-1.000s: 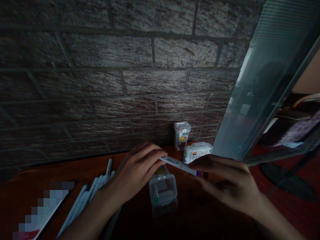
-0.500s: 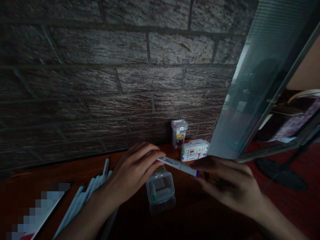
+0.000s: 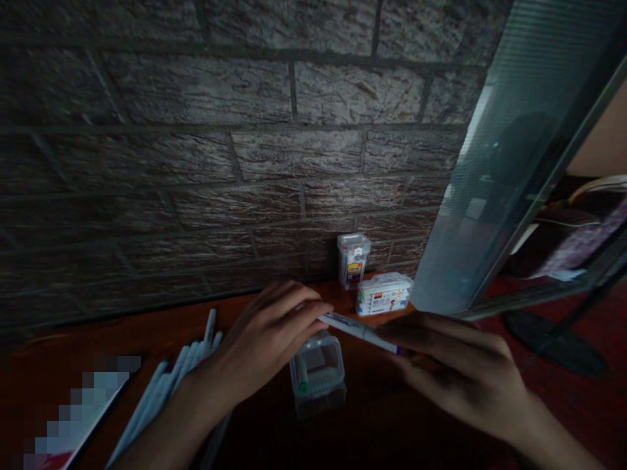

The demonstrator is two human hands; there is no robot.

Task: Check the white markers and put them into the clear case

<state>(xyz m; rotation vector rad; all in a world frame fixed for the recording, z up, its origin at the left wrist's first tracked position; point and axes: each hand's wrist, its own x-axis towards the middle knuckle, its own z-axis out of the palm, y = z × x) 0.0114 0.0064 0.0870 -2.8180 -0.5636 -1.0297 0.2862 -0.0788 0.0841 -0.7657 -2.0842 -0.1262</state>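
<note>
A white marker pen (image 3: 360, 331) with a purple end is held between both hands, above the dark wooden table. My left hand (image 3: 274, 333) has its fingers closed on the pen's left part. At the purple end, my right hand (image 3: 455, 365) pinches the pen between thumb and fingers. Below the pen, a clear plastic box (image 3: 318, 372) stands with a green-ended marker (image 3: 304, 386) inside it. Several white markers (image 3: 166, 385) lie side by side on the table, partly hidden behind my left forearm.
Against the brick wall (image 3: 264, 150) stands a clear lidded box of markers (image 3: 353, 261). Beside it is a white labelled case (image 3: 385, 295). A glass panel (image 3: 470, 215) rises at the right, past the table (image 3: 63, 336). A pixelated flat item (image 3: 78, 418) lies at lower left.
The pen and both hands have shifted slightly right in view. My right fingers now cover more of the pen's purple end. The boxes and loose markers have stayed put.
</note>
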